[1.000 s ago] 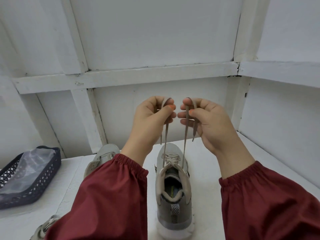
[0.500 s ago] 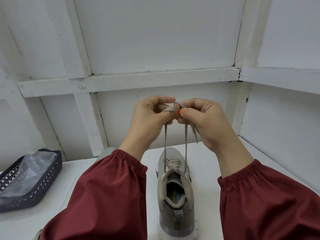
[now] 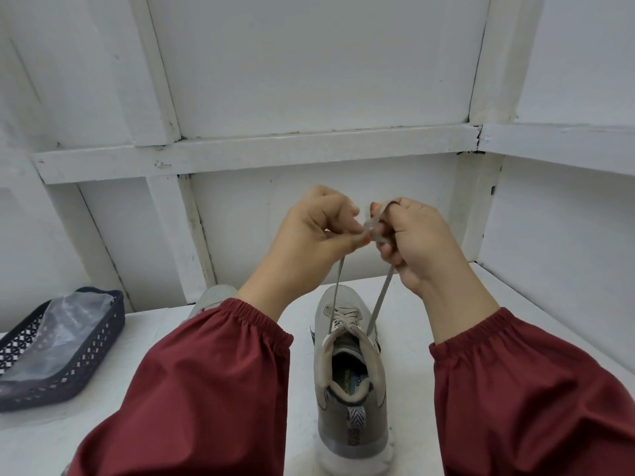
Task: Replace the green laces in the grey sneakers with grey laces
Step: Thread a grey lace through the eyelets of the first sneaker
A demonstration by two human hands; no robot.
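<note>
White panelled walls back a white table, where a grey sneaker stands with its heel toward the person and its toe toward the wall. Far left of the sneaker sits a dark basket holding a clear plastic bag. Just left of the sneaker, a second shoe shows only its toe behind a red sleeve. Above the sneaker the left hand pinches the grey lace between thumb and fingertips. Two strands of that lace rise taut from the sneaker's top eyelets to the hands, which nearly touch. Up and to the right of the sneaker, the right hand has its fingers curled round the other end of the lace.
</note>
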